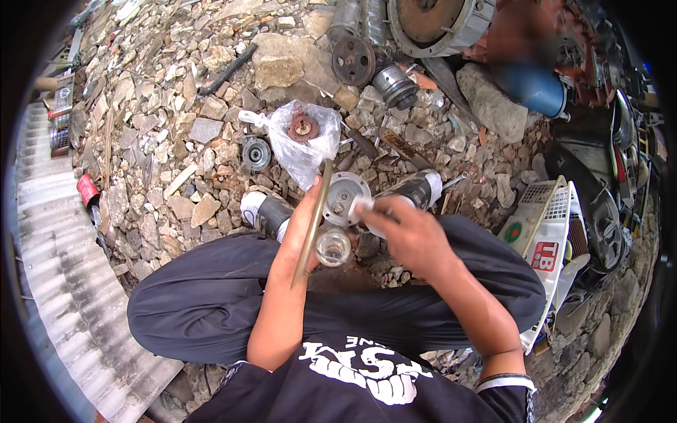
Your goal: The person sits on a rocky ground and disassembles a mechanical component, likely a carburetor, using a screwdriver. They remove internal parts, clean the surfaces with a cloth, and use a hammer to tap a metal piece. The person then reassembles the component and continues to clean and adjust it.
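Observation:
My left hand is closed on a thin brass-coloured metal plate, which stands nearly edge-on and hides part of the hand. My right hand, smeared by motion, pinches a small white pad; whether it is cloth or paper I cannot tell. Between the hands sits a round grey metal housing with a flanged rim. Just below that is a clear glass jar. Beyond my hands lies a knotted clear plastic bag with a reddish-brown round part on or in it.
A small grey ring-shaped part rests on the rubble left of the bag. Farther off are a pulley and a large round housing. White plastic baskets stand at right; corrugated sheeting runs along the left.

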The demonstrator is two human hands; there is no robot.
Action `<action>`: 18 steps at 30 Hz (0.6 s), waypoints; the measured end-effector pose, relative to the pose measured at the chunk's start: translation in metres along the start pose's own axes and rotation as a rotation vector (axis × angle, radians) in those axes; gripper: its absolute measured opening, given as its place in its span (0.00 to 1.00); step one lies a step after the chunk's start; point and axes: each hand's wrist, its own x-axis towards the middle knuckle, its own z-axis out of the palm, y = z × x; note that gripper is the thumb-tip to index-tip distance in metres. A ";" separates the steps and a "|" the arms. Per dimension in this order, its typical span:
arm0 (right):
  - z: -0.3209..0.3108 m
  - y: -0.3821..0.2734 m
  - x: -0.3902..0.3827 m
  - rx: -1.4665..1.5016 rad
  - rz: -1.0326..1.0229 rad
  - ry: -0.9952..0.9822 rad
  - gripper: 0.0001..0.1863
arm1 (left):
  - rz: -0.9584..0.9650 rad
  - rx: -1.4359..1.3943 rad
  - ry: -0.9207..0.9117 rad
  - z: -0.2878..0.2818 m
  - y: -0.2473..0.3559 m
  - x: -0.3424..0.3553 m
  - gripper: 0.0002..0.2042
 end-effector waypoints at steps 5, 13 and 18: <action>0.002 0.000 -0.001 -0.005 -0.022 -0.009 0.27 | -0.029 0.082 0.077 0.002 -0.002 -0.002 0.30; 0.015 -0.005 -0.008 0.002 -0.042 0.015 0.26 | -0.035 0.011 0.042 -0.007 -0.004 0.002 0.28; 0.015 -0.001 -0.003 -0.044 0.025 0.039 0.27 | 0.045 -0.021 -0.005 -0.008 -0.008 0.002 0.28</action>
